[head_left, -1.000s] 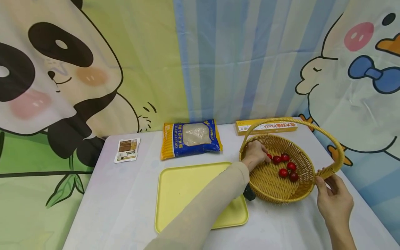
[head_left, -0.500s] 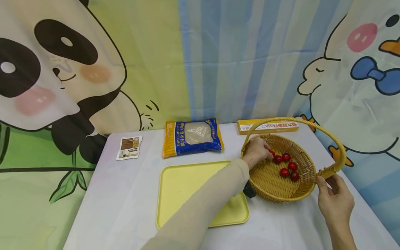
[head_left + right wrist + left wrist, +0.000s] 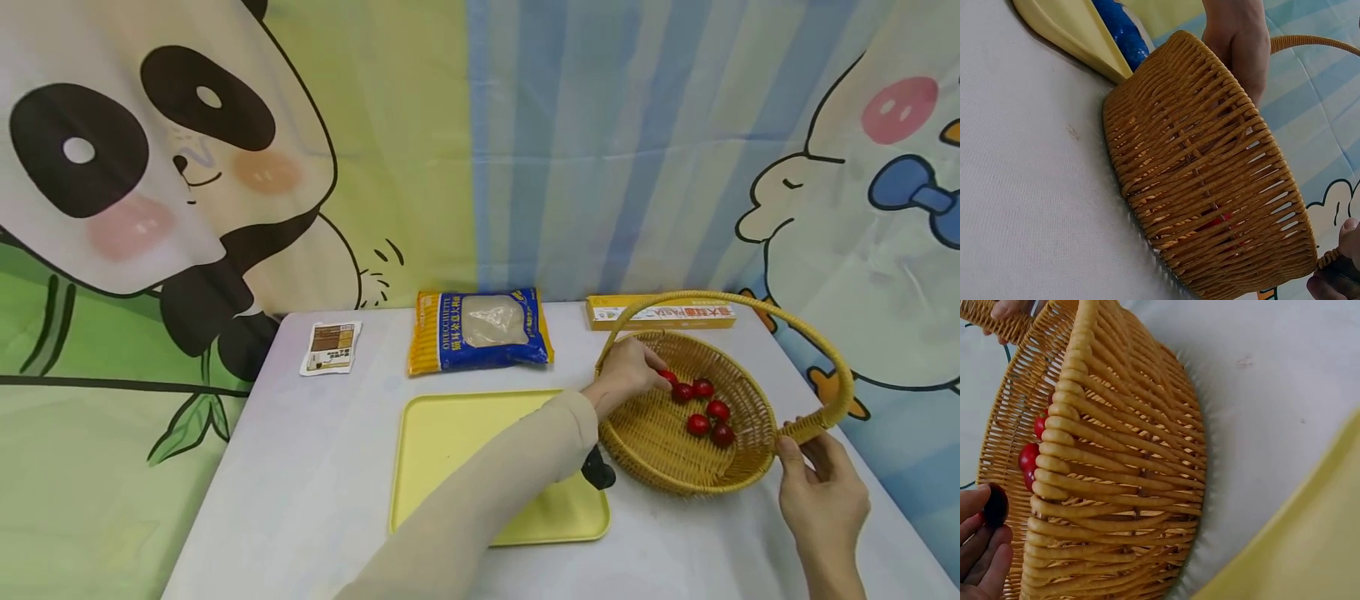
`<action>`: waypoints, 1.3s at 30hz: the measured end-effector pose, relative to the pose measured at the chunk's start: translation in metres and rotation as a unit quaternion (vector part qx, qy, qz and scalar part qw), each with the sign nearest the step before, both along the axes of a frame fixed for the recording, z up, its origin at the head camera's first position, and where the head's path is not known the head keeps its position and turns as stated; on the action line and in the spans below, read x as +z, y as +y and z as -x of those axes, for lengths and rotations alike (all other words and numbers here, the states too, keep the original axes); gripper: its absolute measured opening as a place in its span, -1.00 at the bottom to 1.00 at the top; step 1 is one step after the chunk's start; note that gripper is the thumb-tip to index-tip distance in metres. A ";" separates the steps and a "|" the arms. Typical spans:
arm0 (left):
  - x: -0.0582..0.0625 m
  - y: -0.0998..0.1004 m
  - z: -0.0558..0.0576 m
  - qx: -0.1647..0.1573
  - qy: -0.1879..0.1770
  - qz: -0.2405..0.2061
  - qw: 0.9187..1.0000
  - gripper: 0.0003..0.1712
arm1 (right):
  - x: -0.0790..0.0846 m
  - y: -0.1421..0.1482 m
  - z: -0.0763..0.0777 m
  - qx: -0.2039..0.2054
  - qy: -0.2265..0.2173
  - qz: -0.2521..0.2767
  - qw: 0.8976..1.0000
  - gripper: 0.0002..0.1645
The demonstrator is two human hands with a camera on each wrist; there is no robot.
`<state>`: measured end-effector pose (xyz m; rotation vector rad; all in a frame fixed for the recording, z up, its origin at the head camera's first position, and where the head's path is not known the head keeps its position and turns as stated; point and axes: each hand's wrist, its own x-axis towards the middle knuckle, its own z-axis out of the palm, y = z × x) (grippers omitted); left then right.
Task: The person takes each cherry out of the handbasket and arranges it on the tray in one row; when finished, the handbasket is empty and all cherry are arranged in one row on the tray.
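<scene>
Left hand (image 3: 627, 370) still pinching fruit (image 3: 996, 506), right hand (image 3: 823, 492) still gripping basket (image 3: 656, 437)

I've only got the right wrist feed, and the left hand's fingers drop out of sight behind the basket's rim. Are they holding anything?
Observer: Yes. On the left wrist view, the left hand pinches a dark red fruit.
Operator: How many other fruits are in the basket?
Observer: Five. The head view shows these loose fruits lying near one another.
Operator: Anything just beyond the basket?
Observer: A yellow box, seen partly behind the basket's handle on the head view.
</scene>
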<state>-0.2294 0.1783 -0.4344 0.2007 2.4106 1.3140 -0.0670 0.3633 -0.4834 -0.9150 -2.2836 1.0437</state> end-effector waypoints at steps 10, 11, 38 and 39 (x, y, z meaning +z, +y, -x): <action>0.011 -0.020 -0.019 -0.029 0.046 -0.003 0.999 -0.76 | -0.001 0.001 0.002 -0.012 -0.003 0.005 1.000 -0.42; 0.010 -0.021 -0.020 -0.031 0.052 -0.003 0.998 -0.76 | -0.001 0.001 0.001 -0.013 -0.001 0.006 1.000 -0.42; 0.012 -0.145 -0.041 0.000 0.043 -0.148 0.988 -0.67 | 0.000 -0.005 0.003 -0.028 0.010 0.003 1.000 -0.44; 0.011 -0.149 -0.041 0.002 0.046 -0.150 0.988 -0.66 | 0.000 -0.006 0.004 -0.030 0.009 0.001 0.999 -0.43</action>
